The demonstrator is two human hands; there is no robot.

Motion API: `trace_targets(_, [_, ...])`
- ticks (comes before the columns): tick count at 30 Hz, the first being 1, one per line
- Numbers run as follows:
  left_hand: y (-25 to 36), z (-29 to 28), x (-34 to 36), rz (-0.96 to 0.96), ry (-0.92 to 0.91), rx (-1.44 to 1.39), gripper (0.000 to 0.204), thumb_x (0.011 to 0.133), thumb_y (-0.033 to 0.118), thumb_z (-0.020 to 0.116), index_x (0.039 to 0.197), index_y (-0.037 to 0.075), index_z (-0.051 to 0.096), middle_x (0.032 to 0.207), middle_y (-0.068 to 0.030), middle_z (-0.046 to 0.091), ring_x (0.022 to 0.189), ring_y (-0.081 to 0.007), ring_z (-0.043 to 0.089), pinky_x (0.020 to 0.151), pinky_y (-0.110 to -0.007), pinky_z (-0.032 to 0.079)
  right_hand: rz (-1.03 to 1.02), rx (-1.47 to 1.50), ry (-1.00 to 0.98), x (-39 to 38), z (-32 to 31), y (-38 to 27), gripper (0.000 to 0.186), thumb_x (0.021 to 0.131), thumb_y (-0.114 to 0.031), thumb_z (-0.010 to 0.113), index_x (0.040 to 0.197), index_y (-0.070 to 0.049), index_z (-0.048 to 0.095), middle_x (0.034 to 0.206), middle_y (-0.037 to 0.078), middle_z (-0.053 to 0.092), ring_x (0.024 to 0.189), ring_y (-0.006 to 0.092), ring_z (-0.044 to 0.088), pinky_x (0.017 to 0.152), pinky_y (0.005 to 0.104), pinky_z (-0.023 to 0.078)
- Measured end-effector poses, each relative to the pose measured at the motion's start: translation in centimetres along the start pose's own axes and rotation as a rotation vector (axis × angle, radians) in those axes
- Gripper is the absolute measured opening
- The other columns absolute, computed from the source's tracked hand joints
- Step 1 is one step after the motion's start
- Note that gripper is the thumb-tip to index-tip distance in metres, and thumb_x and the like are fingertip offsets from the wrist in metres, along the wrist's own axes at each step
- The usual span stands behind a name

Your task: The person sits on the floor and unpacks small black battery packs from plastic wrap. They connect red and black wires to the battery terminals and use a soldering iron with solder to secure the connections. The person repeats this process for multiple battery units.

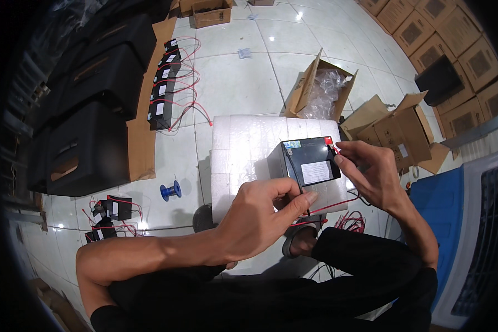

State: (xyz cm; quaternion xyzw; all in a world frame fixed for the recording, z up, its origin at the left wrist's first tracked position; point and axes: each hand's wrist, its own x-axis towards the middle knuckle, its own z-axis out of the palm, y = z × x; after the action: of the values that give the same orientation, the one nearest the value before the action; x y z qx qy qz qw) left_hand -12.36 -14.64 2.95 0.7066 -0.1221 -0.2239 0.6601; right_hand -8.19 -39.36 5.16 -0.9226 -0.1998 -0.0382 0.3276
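Note:
A black box-shaped battery [310, 157] with a white label rests on a white foam block [235, 157]. At its far right corner is a red terminal [329, 141]. My right hand [373, 171] is closed there, thumb and forefinger pinching a red wire [337, 150] at that terminal. Against the battery's near left edge, my left hand [265, 213] has its thumb and forefinger pressed together; what lies between them is hidden, though a dark strand shows just below the thumb. Red and black leads [332, 207] trail across the foam's near edge.
Several wired batteries [161, 91] stand in a row at the far left, with more [113, 213] at the near left. A blue spool [171, 191] lies on the tiles. Black cases [94, 144] line the left; open cartons [398, 130] and a blue-and-white unit [434, 213] flank the right.

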Motion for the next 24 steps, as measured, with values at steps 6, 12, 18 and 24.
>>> trace_targets(6, [0.5, 0.1, 0.0, -0.161, -0.074, -0.049, 0.032, 0.1, 0.027, 0.062, 0.089, -0.002, 0.068, 0.074, -0.0045, 0.066, 0.069, -0.008, 0.057, 0.061, -0.026, 0.048, -0.275, -0.096, 0.172, 1.0, 0.1, -2.6, 0.022, 0.085, -0.008, 0.074, 0.103, 0.005, 0.071, 0.082, 0.016, 0.072, 0.064, 0.0196, 0.068, 0.053, 0.0318, 0.053])
trace_targets(12, [1.6, 1.0, 0.2, -0.209, -0.111, -0.054, 0.029, 0.1, 0.026, 0.062, 0.092, -0.001, 0.069, 0.077, -0.0046, 0.067, 0.067, -0.0075, 0.058, 0.06, -0.027, 0.049, 0.116, 0.225, -0.196, 1.5, 1.5, -5.8, 0.024, 0.088, -0.008, 0.072, 0.105, 0.009, 0.07, 0.084, 0.014, 0.073, 0.068, 0.0095, 0.065, 0.056, 0.0236, 0.051])
trace_targets(18, [1.4, 0.6, 0.3, -0.119, -0.1, -0.013, 0.027, 0.096, 0.024, 0.066, 0.095, -0.003, 0.07, 0.077, -0.0085, 0.069, 0.064, -0.0088, 0.058, 0.06, -0.03, 0.049, 0.212, 0.286, -0.128, 2.4, 2.1, -6.2, 0.019, 0.089, -0.006, 0.068, 0.096, 0.011, 0.07, 0.07, 0.007, 0.07, 0.064, 0.0057, 0.062, 0.055, 0.0218, 0.05])
trace_targets(24, [0.1, 0.4, 0.1, -0.117, -0.088, 0.033, 0.029, 0.096, 0.025, 0.067, 0.095, -0.004, 0.07, 0.073, -0.0096, 0.068, 0.066, -0.0095, 0.059, 0.06, -0.03, 0.048, 0.226, 0.132, -0.155, 3.5, 2.2, -6.4, 0.02, 0.084, -0.009, 0.071, 0.089, 0.01, 0.072, 0.069, 0.007, 0.069, 0.06, 0.0066, 0.059, 0.054, 0.0236, 0.048])
